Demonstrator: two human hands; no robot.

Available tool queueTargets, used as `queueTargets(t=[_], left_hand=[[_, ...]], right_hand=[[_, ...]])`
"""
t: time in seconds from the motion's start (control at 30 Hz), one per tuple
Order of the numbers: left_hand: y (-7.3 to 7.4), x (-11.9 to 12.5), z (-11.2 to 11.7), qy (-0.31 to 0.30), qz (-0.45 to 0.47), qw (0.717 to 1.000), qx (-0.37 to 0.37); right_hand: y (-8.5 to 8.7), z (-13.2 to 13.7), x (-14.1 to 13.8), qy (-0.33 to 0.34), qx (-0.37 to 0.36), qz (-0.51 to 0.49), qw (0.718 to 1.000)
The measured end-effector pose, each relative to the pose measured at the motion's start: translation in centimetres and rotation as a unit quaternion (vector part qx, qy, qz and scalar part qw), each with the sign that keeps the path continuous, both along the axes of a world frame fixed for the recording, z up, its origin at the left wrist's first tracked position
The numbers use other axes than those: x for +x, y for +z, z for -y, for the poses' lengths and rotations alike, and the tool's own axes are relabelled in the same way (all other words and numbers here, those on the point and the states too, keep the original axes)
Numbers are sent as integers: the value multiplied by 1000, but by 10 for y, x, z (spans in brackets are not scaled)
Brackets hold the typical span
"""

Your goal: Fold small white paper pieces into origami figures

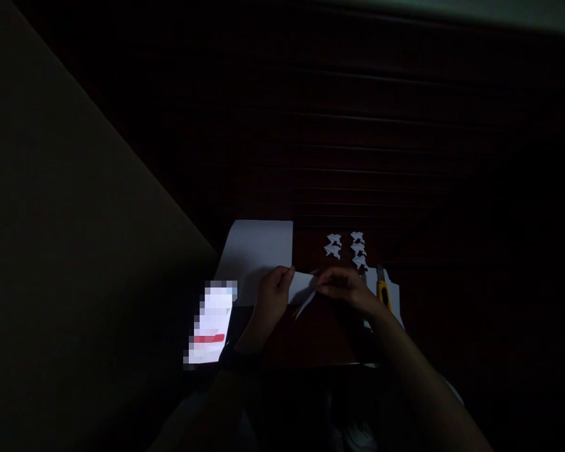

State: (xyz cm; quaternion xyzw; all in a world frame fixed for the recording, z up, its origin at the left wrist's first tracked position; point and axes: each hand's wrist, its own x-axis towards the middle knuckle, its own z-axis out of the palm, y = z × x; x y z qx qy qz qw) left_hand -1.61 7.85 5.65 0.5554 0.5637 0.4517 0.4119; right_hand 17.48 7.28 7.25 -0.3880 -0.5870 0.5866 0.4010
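A small white sheet of paper (pixel 303 287) lies between my two hands on the dark wooden table (pixel 311 157). My left hand (pixel 272 300) pinches its left edge, fingers curled. My right hand (pixel 344 287) is closed on its right end, fingertips pressed together over the paper. The scene is very dim, so the fold lines are hard to make out.
A larger white sheet (pixel 258 251) lies behind my left hand. Several small folded white paper figures (pixel 346 249) sit in two rows behind my right hand. A yellow utility knife (pixel 382 290) rests on paper at the right. A lit phone screen (pixel 211 323) glows at the left.
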Motion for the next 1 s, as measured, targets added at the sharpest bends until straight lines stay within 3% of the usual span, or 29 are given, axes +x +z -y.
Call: queueTargets(t=[0.1,0.33,0.5,0.67,0.73,0.83,1.0], left_hand=[[8,1,3,19,-33,998,42],[17,3,10,1,-84,995,52],[21,6,5,39,44,998,37],[19,8,6,-44,184,974,-122],[15,7,8,-60,190,966,-162],[10,3,8,-53,188,969,-152],[14,-5,4,-32,181,974,-131]], right_hand=[[1,1,-1,12,2,-7,1000],[-28,-8,-2,-27,38,162,986],[-28,-10,-3,-108,-1,113,988],[-29,-9,-12,-185,-81,-24,979],[-29,-8,-14,-182,-101,-57,976],[-25,-6,-12,-163,-87,-66,981],[-5,-1,2,-49,-55,-42,996]])
